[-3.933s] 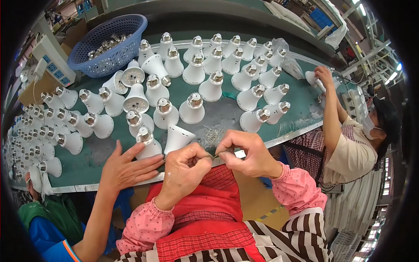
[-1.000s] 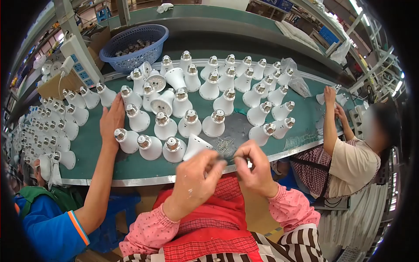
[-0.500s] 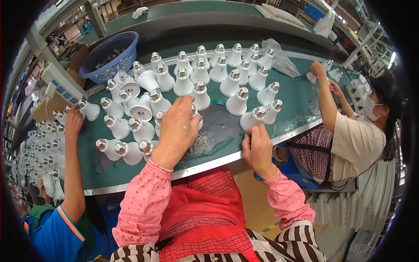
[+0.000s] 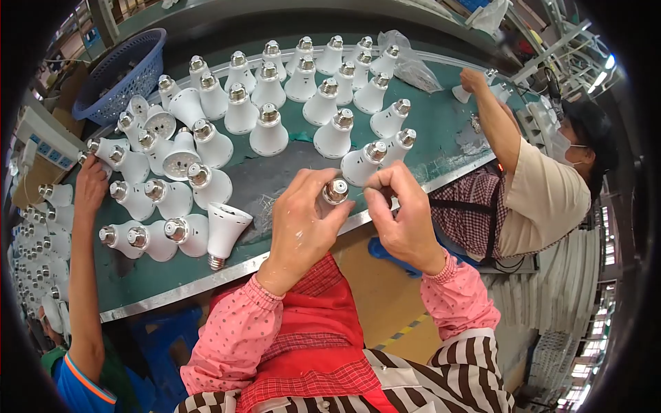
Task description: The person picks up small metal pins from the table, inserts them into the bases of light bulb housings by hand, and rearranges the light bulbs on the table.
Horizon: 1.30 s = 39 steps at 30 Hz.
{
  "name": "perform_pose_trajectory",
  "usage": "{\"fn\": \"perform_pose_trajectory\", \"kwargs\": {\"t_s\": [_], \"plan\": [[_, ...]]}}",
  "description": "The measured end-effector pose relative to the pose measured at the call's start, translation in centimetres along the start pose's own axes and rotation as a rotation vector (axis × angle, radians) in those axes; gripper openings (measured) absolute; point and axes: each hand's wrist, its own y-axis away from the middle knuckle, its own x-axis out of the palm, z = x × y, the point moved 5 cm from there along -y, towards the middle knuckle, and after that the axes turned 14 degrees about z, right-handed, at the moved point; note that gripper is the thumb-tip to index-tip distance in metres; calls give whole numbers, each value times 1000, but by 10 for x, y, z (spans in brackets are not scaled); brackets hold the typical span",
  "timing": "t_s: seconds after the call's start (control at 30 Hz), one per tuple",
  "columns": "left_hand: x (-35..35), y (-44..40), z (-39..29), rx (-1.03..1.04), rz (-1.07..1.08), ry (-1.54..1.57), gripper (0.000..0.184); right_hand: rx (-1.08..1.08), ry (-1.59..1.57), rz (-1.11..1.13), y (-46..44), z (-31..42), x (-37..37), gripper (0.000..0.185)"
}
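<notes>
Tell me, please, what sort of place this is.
Probably a light-bulb assembly workshop: many metal-capped white bulbs crowd a green workbench, with a masked co-worker at its edge.

sleeves (image 4: 234, 344): pink, scattered small dark dots, gathered at the wrists, full along the forearms | apron (image 4: 306, 310): bright red, crossed by bands (image 4: 296, 382) of fine red-and-dark check | striped garment (image 4: 478, 354): broad dark brown and off-white stripes | left hand (image 4: 303, 217): ungloved, whitish flecks across its back | right hand (image 4: 403, 217): ungloved
</notes>
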Motion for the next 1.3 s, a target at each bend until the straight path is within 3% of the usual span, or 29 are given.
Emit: {"fn": "perform_pose_trajectory", "kwargs": {"t_s": [0.13, 0.43, 0.83, 1.13, 1.3], "plan": [[3, 5, 6, 17, -28, 51, 41, -154, 195, 24, -16, 6, 6, 18], [1, 7, 9, 30, -9, 75, 41, -252, 434, 134, -28, 16, 12, 22], [-1, 6, 15, 72, -15, 99, 40, -478, 867, 464, -49, 47, 11, 25], [1, 7, 18, 109, -57, 130, 41, -239, 354, 323, -41, 16, 7, 22], [0, 8, 18, 104, -35, 119, 41, -314, 448, 396, -46, 22, 6, 23]]}}
